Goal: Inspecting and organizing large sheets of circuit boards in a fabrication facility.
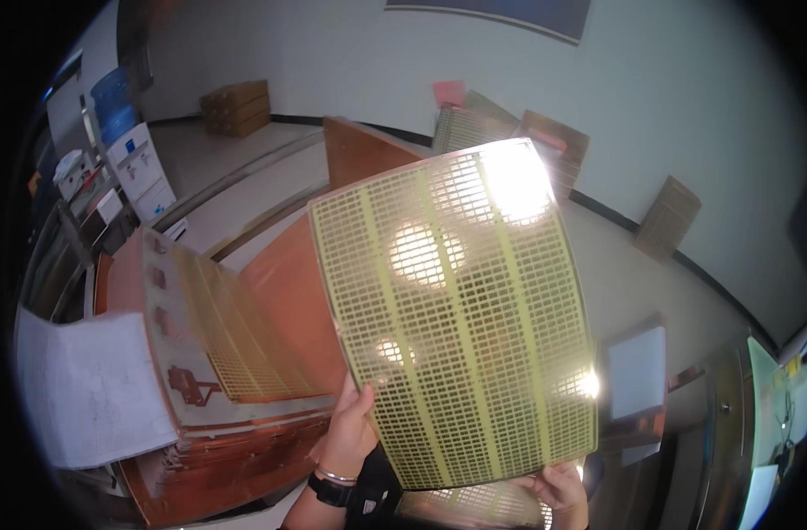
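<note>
A large, thin yellow-green circuit board panel (474,353) with a fine grid of small rectangles is held up and tilted before me. Bright light glares off its upper right part. My left hand (353,428) is closed on its left edge near the bottom, thumb on the face. At the lower right edge, my right hand (560,486) pinches it, with some fingers hidden. Below the held panel, part of another gridded panel (474,503) shows. To the left, a similar yellowish gridded sheet (262,353) lies on a stack.
Copper-coloured boards (288,283) and a thick stack of reddish sheets (235,468) stand at the left, beside white paper (94,389). Farther off are a water dispenser (143,168), cardboard boxes (235,108) and boards leaning by the wall (668,216). A machine (730,415) stands right.
</note>
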`<state>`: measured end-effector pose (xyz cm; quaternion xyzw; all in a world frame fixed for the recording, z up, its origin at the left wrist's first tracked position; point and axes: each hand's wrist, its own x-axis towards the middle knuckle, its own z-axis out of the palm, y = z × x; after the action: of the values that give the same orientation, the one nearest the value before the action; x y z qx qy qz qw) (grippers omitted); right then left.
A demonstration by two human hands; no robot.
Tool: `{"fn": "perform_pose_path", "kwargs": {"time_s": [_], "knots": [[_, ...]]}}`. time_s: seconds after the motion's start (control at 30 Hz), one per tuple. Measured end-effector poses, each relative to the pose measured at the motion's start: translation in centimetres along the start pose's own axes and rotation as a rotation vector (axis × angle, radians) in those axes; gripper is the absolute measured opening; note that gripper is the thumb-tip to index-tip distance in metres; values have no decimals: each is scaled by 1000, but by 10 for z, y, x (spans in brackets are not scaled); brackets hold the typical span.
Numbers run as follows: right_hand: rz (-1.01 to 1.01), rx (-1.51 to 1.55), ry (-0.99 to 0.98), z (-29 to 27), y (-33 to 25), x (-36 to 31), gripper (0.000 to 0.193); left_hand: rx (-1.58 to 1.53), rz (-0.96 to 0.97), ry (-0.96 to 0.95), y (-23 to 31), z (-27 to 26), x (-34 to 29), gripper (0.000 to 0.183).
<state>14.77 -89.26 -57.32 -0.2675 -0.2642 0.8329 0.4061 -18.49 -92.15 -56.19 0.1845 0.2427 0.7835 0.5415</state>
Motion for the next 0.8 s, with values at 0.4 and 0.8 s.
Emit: {"fn": "perform_pose_path", "kwargs": {"time_s": [0.4,0.8], "knots": [[197,-418,-21,92,9,113,27,149,380,458,19,-33,29,53],[43,-1224,-260,156,147,299,21,457,1,-24,35,-12,-9,27]]}}
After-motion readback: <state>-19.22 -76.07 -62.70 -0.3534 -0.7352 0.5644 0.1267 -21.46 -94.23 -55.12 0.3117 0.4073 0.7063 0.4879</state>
